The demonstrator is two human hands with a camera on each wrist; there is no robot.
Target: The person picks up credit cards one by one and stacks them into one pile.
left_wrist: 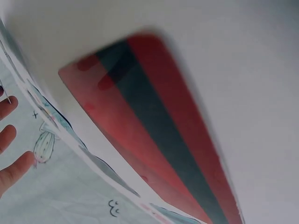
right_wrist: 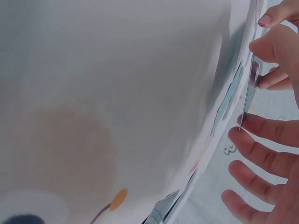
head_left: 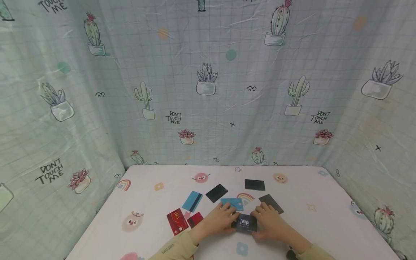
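Observation:
A black card [head_left: 246,223] with "Vip" in white letters is between my two hands at the front middle of the table. My left hand [head_left: 221,219] pinches its left edge, and my right hand [head_left: 268,221] grips the right side between thumb and fingers. Seen edge-on in the right wrist view, the card [right_wrist: 252,86] looks lifted off the tabletop. Just past the left fingertips lies a light blue card [head_left: 234,203], partly covered. Close behind the right hand is a dark grey card [head_left: 271,203]. A red card with a dark stripe [left_wrist: 154,126] lies under the left wrist.
Left of the hands lie a red VIP card [head_left: 177,221] and a blue card with a black stripe [head_left: 192,201]. Farther back are two black cards [head_left: 216,193], [head_left: 255,185]. A patterned cloth covers the table [head_left: 331,224], and a cactus-print curtain [head_left: 208,115] encloses three sides.

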